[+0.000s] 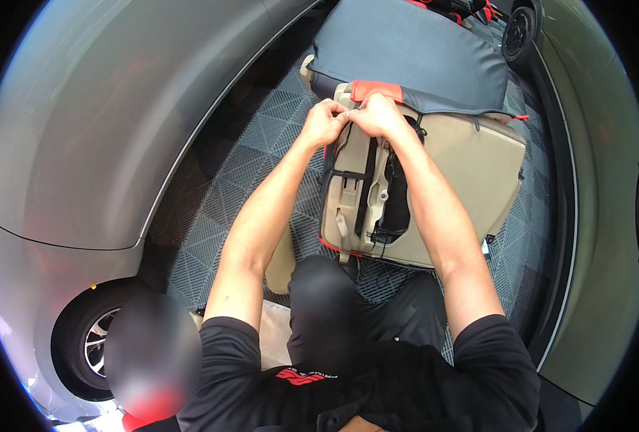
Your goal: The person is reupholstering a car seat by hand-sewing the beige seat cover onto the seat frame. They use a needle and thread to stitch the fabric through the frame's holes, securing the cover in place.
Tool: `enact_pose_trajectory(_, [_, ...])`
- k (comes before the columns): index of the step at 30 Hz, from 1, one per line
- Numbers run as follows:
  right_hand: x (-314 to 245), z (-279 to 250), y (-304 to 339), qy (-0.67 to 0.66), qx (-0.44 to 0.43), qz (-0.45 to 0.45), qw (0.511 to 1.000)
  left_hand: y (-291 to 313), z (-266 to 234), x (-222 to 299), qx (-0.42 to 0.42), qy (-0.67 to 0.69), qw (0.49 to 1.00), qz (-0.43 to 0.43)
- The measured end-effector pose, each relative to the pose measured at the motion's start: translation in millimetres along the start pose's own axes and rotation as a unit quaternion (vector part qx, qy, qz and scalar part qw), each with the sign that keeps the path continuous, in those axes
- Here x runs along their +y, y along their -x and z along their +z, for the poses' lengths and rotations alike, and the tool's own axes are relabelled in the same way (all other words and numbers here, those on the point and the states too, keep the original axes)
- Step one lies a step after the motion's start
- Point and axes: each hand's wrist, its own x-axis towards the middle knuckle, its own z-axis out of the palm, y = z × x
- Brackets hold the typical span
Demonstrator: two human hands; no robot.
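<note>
A beige car seat (470,173) lies on the floor in front of me, its back and frame openings facing up. A dark grey seat cover (413,50) spreads over its far part, with an orange-red flap (375,91) at the near edge. My left hand (324,124) and my right hand (379,117) meet at the seat's far left corner, just below that flap. The fingers of both are pinched together, tips touching. A thin dark cord or edging (343,137) runs down from them; what exactly they grip is hidden.
A silver car body (118,129) curves along the left, with a wheel (98,344) at lower left. Another car body panel (607,288) stands on the right. Grey grid tiles (244,180) cover the floor. Another person's blurred head (154,353) is close at lower left.
</note>
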Motion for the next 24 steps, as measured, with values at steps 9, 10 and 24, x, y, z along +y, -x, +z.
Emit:
enact_pose_trajectory(9, [19, -19, -23, -0.039, -0.103, -0.077, 0.991, 9, 8, 13, 0.002, 0.022, 1.0, -0.001])
enact_pose_trajectory(10, [25, -10, -18, -0.068, -0.066, -0.089, 0.991, 11, 9, 11, 0.015, 0.031, 0.999, 0.01])
enact_pose_trajectory(24, [43, 10, -10, -0.442, 0.107, -0.03, 0.89, 16, 43, 18, 0.117, -0.028, 0.984, 0.133])
